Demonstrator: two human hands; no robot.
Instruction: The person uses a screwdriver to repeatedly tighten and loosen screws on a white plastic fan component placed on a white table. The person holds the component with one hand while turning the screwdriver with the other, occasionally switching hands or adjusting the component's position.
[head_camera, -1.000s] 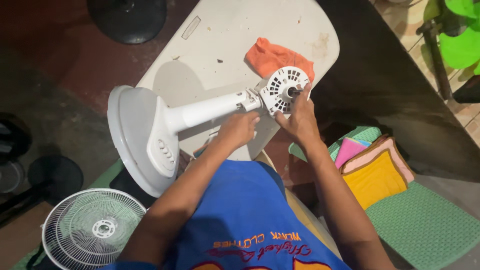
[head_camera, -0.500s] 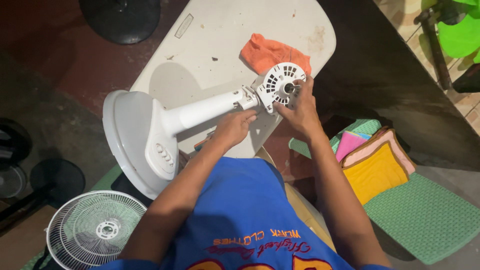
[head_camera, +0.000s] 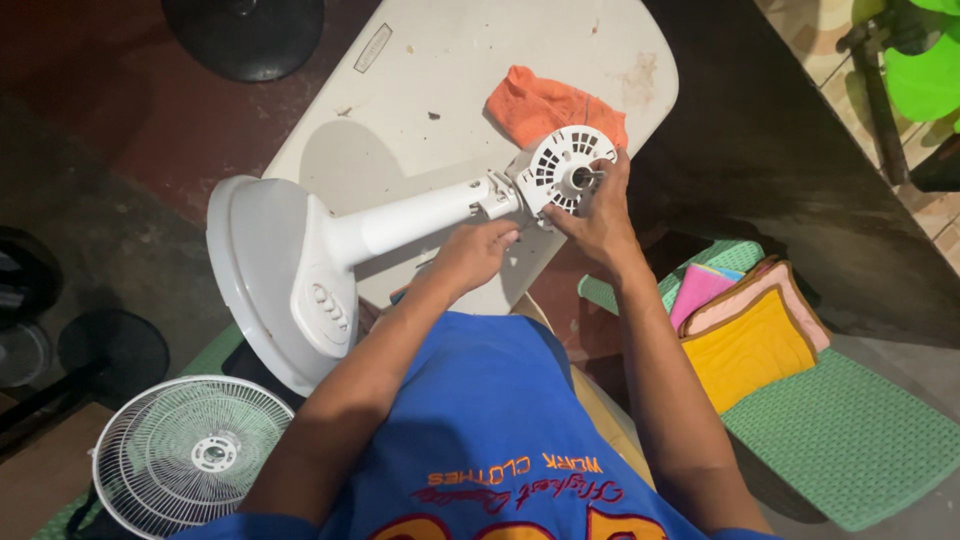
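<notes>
- You have one white stand fan (head_camera: 400, 215) lying on its side across the pale table (head_camera: 450, 70), its round base (head_camera: 265, 280) hanging off the near-left edge and its motor housing (head_camera: 565, 165) pointing toward the far right.
- Your left hand (head_camera: 475, 250) is curled under the fan's neck just below the motor housing — gripping the pole there, fingers wrapped and thumb up.
- Your right hand (head_camera: 600, 215) is cupped against the vented face of the motor housing, fingertips pinched at the small shaft (head_camera: 588, 178) in its centre; whether they truly clamp it, you cannot tell from here.
- One orange cloth (head_camera: 535, 100) lies crumpled on the table, just behind the motor housing and touching it.
- One white wire fan guard (head_camera: 190, 455) lies on the floor at your lower left, well apart from the fan.
- One green woven chair seat (head_camera: 850, 430) at your right holds a stack of folded cloths (head_camera: 745, 330) — at least three: pink, peach and yellow on top.
- Two dark round bases sit on the floor — one (head_camera: 245, 30) beyond the table, one (head_camera: 110, 345) at the left.
</notes>
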